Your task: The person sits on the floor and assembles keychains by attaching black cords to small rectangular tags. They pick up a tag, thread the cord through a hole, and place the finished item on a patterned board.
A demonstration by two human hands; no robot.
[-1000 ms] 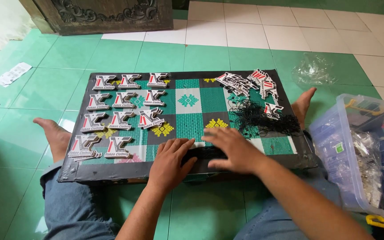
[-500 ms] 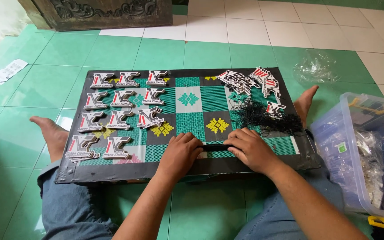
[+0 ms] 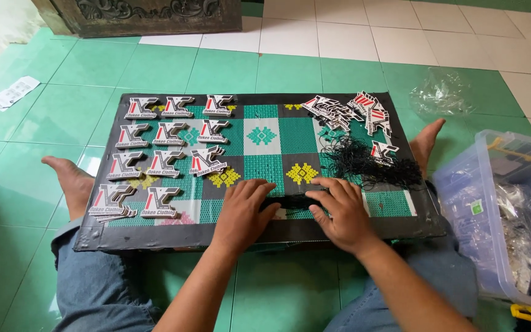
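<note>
- Hands low on the board: left hand [image 3: 243, 212] and right hand [image 3: 339, 212] lie palm-down, side by side, near its front edge.
- Fingers of both hands are spread and flat, pressing on a small bunch of black string [image 3: 295, 200] that lies between and under the fingertips; nothing is pinched or lifted, as far as I can tell.
- The board [image 3: 265, 230], a dark panel covered with a green, grey and black patterned mat, rests across the person's lap above the green tiled floor [image 3: 38, 184].
- Done, by my judgement: laid-out tags [image 3: 161, 161], white-black-red card shapes, sit in tidy rows well left of the left fingers. Count: eleven clear positions; the front-left one looks stacked, so the true number may be higher.
- Left to do, by my judgement: a loose heap of tags [image 3: 351, 114] lies beyond the right fingers, overlapping, roughly eight to ten; exact count not readable.
- One tangle of black strings [image 3: 370, 166] just beyond the right fingers; strands uncountable.
- One clear plastic bin [image 3: 493, 209] right of the right hand; one crumpled clear bag [image 3: 440, 92] on the floor beyond it.
</note>
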